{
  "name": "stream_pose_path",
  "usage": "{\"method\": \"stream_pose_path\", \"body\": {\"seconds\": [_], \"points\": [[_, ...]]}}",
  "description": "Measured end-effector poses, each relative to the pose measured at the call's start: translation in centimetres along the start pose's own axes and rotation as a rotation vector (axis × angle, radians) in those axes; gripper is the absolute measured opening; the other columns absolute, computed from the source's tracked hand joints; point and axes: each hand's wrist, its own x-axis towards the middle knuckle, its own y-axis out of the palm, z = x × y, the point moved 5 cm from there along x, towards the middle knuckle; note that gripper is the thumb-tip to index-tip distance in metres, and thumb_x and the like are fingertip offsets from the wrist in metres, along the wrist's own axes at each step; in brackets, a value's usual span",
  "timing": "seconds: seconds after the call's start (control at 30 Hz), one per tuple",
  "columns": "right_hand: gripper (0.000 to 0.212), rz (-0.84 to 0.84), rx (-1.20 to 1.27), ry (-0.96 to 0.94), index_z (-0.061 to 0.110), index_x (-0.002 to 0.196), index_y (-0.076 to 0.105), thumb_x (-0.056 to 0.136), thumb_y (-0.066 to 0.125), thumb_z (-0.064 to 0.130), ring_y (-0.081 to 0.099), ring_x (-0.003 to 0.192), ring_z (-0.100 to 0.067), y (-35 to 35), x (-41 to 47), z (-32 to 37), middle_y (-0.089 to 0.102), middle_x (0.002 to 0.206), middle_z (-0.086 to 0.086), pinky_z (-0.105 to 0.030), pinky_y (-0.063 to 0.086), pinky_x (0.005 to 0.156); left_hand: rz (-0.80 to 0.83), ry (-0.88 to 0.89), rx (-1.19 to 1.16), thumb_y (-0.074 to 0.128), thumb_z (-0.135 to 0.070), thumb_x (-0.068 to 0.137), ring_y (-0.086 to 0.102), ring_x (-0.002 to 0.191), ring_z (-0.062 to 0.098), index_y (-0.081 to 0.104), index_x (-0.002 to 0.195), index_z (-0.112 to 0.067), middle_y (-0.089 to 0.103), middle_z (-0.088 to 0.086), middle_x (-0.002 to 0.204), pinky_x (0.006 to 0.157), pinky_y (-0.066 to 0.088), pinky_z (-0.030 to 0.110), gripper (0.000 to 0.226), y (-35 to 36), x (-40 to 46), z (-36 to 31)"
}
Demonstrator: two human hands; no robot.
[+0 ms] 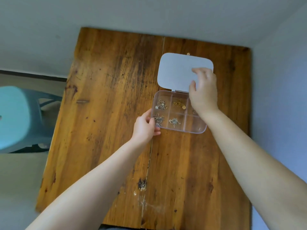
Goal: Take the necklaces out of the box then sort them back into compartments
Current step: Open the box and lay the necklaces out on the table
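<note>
A clear plastic box (pixel 194 128) with six compartments lies open on the wooden table (pixel 108 97). Its white lid (pixel 176 70) stands swung back behind it. My left hand (pixel 146 127) grips the box's near-left corner. My right hand (pixel 203 90) holds the lid's right edge, thumb on the inner face. Silver necklaces lie in the back-left (pixel 162 105), front-left (pixel 158 120) and front-middle (pixel 174 122) compartments. A gold necklace (pixel 179 104) with a heart charm is in the back-middle one. My right wrist hides most of the back-right compartment. The front-right compartment looks empty.
A teal plastic stool (pixel 18 118) stands on the floor left of the table. A white wall runs along the table's far and right sides. Bare wood stretches left of and in front of the box.
</note>
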Motion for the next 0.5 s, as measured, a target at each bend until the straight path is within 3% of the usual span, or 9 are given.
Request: {"method": "stream_pose_path", "body": {"seconds": [0.07, 0.17, 0.37, 0.5], "points": [[0.029, 0.226, -0.043, -0.218, 0.012, 0.114, 0.063, 0.091, 0.044, 0.009, 0.056, 0.108, -0.028, 2.8, -1.8, 3.6, 0.063, 0.115, -0.01, -0.038, 0.038, 0.09, 0.021, 0.013, -0.035, 0.042, -0.01, 0.097, 0.064, 0.067, 0.016, 0.041, 0.137, -0.02, 0.051, -0.003, 0.087, 0.06, 0.06, 0.029, 0.041, -0.1, 0.0, 0.0], [0.032, 0.586, -0.369, -0.267, 0.015, 0.119, 0.059, 0.093, 0.04, 0.013, 0.051, 0.111, -0.03, 7.5, -4.1, 4.7, 0.061, 0.12, -0.009, -0.041, 0.033, 0.089, 0.039, 0.024, -0.048, 0.044, -0.013, 0.097, 0.063, 0.072, 0.017, 0.041, 0.137, -0.021, 0.051, -0.002, 0.092, 0.056, 0.059, 0.027, 0.041, -0.2, -0.2, 0.1], [0.037, 0.656, -0.427, -0.252, 0.012, 0.123, 0.055, 0.09, 0.039, 0.016, 0.045, 0.118, -0.032, 9.4, -5.0, 3.6, 0.053, 0.128, -0.014, -0.046, 0.033, 0.094, 0.03, 0.062, -0.057, 0.042, -0.017, 0.097, 0.064, 0.078, 0.019, 0.038, 0.138, -0.022, 0.056, 0.006, 0.106, 0.06, 0.06, 0.027, 0.042, -0.1, -0.3, 0.4], [0.031, 0.735, -0.343, -0.179, 0.013, 0.115, 0.056, 0.088, 0.046, 0.023, 0.049, 0.113, -0.031, 9.8, -4.0, 3.7, 0.056, 0.12, -0.012, -0.046, 0.036, 0.092, 0.035, 0.088, -0.044, 0.042, -0.018, 0.098, 0.065, 0.079, 0.018, 0.036, 0.139, -0.023, 0.056, 0.001, 0.1, 0.062, 0.06, 0.029, 0.042, -0.2, -0.2, 0.4]]}}
